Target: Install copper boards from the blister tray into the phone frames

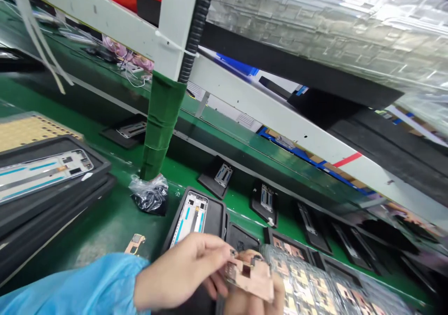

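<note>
Pinching a thin, pink-copper metal plate with a rectangular cut-out (249, 275) above the green desk (105, 221) at six o'clock, the left hand (178, 270), in a pale blue sleeve (80, 282), is closed on its edge, while the right hand (250, 302) supports it from below, fingers mostly hidden. The step in hand looks like checking this plate, and the next move calls for a light, even hold, as it could bend. Counted: one plate held; one loose copper plate (135, 243) at eight o'clock; many more, too many to count, in a clear plastic blister tray (315, 282) at five o'clock; one black tray holding a white-and-blue phone frame (192, 219) at seven o'clock; one crumpled black plastic bag (150, 194) at eight o'clock
</note>
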